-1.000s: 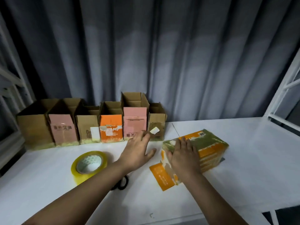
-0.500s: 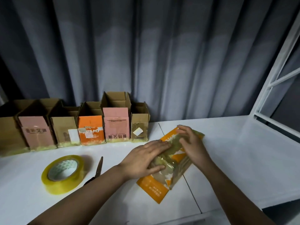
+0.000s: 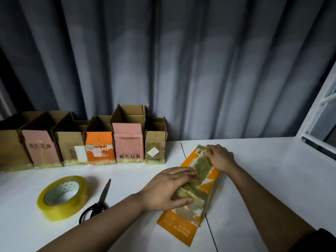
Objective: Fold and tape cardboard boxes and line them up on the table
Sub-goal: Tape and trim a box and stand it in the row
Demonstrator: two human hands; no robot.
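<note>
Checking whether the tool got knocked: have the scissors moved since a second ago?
Cannot tell. The scissors lie beside the tape roll as before; earlier the left arm hid most of them, and the camera itself has turned.

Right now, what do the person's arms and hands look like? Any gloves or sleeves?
Both hands are bare: no gloves, rings or watch show on the left hand or right hand. Forearms are uncovered; only a dark sleeve edge shows high on the right arm.

Single head-worn view, angled forward and down, close over table (image 3: pixel 263 160)
</note>
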